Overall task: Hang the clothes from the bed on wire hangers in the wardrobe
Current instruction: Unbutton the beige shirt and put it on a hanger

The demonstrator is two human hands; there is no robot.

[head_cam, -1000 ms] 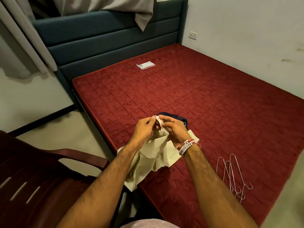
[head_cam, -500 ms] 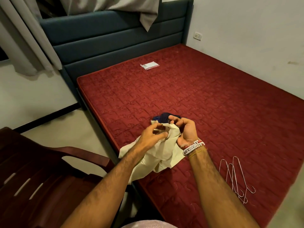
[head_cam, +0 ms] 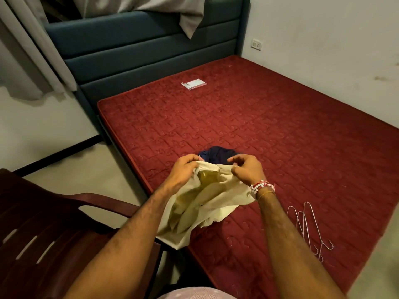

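A cream garment (head_cam: 200,203) hangs over the near corner of the red mattress (head_cam: 269,130), held up at its top edge. My left hand (head_cam: 183,171) grips the left side of that edge and my right hand (head_cam: 246,169) pinches the right side, the two hands apart with the opening spread between them. Behind my hands lies a dark blue garment (head_cam: 218,154), partly hidden. A few wire hangers (head_cam: 308,227) lie on the mattress near its right front edge. No wardrobe is in view.
A dark red plastic chair (head_cam: 54,231) stands close at the left, by the bed's corner. A small white packet (head_cam: 194,84) lies far back on the mattress. A blue padded headboard (head_cam: 140,50) and grey curtains (head_cam: 32,50) are behind. A wall runs along the right.
My hands were close together on one spot of the cream garment; they have drawn apart and spread its top edge open. The view has shifted slightly.
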